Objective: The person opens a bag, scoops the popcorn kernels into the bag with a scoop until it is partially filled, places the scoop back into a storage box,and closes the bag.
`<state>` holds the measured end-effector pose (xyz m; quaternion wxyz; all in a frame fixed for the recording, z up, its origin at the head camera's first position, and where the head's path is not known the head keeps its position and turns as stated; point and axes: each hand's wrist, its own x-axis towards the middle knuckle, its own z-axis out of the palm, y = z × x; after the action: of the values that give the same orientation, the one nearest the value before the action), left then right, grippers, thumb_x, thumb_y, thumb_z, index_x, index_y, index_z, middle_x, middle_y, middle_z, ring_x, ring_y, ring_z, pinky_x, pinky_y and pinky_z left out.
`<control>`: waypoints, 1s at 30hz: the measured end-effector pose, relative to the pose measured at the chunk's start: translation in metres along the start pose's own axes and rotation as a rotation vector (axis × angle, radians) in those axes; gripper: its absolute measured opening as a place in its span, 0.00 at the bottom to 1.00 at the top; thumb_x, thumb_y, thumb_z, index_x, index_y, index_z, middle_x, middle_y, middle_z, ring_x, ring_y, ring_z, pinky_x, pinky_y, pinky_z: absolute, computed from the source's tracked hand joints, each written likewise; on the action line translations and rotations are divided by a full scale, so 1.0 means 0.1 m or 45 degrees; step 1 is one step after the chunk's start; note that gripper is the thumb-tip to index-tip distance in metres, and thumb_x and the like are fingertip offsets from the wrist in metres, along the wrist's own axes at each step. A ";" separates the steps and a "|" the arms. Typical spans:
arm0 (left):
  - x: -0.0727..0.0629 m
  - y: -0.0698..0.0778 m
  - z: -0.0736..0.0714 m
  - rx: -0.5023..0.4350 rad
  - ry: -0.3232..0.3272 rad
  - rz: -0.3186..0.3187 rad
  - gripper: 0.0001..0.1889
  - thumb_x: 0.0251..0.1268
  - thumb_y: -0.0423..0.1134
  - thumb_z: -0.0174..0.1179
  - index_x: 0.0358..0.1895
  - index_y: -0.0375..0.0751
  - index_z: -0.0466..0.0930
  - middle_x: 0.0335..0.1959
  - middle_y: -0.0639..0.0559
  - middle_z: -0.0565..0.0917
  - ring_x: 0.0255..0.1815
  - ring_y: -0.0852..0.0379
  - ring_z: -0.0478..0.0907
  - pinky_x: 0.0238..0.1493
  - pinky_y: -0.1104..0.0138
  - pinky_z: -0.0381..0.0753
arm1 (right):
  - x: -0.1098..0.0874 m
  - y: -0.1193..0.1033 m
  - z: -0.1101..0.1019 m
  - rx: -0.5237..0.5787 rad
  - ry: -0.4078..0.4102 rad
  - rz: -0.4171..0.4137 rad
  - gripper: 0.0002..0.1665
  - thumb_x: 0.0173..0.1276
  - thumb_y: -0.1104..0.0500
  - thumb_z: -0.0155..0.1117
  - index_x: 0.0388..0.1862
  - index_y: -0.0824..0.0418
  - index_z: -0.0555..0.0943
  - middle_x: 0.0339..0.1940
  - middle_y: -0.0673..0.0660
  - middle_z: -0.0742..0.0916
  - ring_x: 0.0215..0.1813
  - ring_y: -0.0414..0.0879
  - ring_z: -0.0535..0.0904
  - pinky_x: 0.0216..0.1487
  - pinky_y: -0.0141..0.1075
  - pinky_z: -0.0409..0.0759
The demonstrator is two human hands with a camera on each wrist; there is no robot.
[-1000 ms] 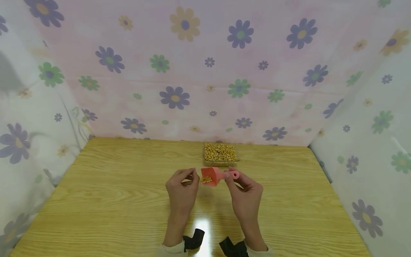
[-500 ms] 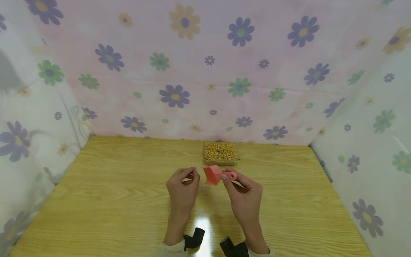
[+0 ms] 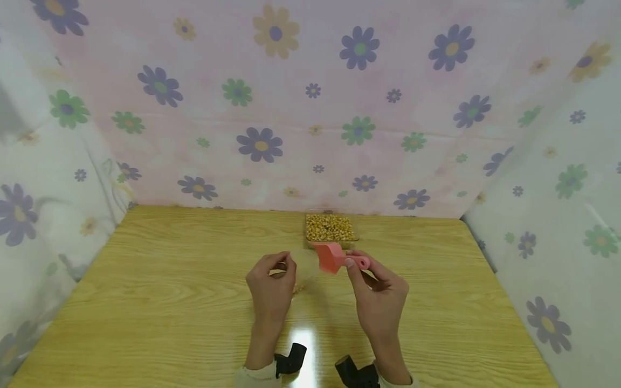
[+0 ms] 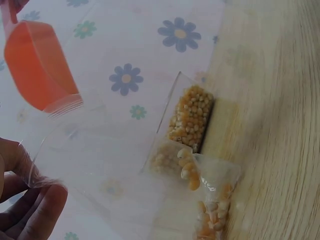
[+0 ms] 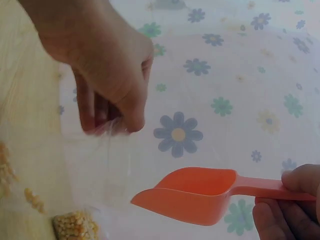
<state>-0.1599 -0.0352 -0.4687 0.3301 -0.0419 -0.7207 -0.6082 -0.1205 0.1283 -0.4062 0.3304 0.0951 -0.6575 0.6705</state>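
My left hand (image 3: 273,280) pinches the rim of a clear plastic bag (image 4: 95,150) between thumb and fingers. The bag hangs down, and corn kernels (image 4: 214,217) lie in its bottom, with a few more falling or resting a little higher. In my right hand (image 3: 382,302) is the handle of a pink scoop (image 3: 331,257), held to the right of the bag's mouth. The scoop's bowl looks bare inside in the right wrist view. Its front edge points toward the bag; in the left wrist view it overlaps the bag's rim, so contact is unclear.
Behind the hands, a clear rectangular container (image 3: 356,240) full of corn kernels (image 3: 330,227) stands near the back edge of the wooden table (image 3: 194,312). Flower-patterned cloth (image 3: 310,129) encloses the back and sides.
One second ago kernels lay in the scoop beside the left hand. The scoop has since tipped, the kernels have left it, and the right hand has drawn slightly rightward. The left hand keeps its pinch.
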 end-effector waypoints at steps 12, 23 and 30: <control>-0.02 0.01 -0.01 -0.003 0.023 -0.074 0.07 0.63 0.21 0.62 0.37 0.29 0.90 0.29 0.42 0.87 0.26 0.50 0.84 0.24 0.76 0.83 | 0.04 0.46 -0.10 -0.025 0.291 -0.032 0.09 0.65 0.75 0.68 0.43 0.79 0.87 0.37 0.56 0.92 0.40 0.43 0.90 0.42 0.31 0.87; 0.02 0.03 0.00 0.004 0.042 -0.135 0.07 0.63 0.22 0.64 0.38 0.31 0.90 0.30 0.42 0.87 0.28 0.50 0.83 0.23 0.76 0.82 | 0.37 0.75 -0.14 -0.085 0.259 -0.092 0.09 0.66 0.72 0.69 0.44 0.75 0.88 0.39 0.68 0.90 0.41 0.40 0.90 0.42 0.31 0.87; 0.00 0.03 -0.04 0.009 0.019 -0.174 0.07 0.64 0.24 0.63 0.38 0.31 0.90 0.30 0.45 0.88 0.27 0.54 0.83 0.23 0.72 0.84 | 0.79 0.67 -0.09 -0.287 -0.007 -0.196 0.09 0.67 0.72 0.68 0.44 0.76 0.88 0.43 0.72 0.89 0.44 0.47 0.90 0.44 0.26 0.85</control>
<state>-0.1567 -0.0378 -0.4661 0.2934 0.0130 -0.7216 -0.6270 -0.2164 0.1670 -0.4179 0.3877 0.1095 -0.7203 0.5647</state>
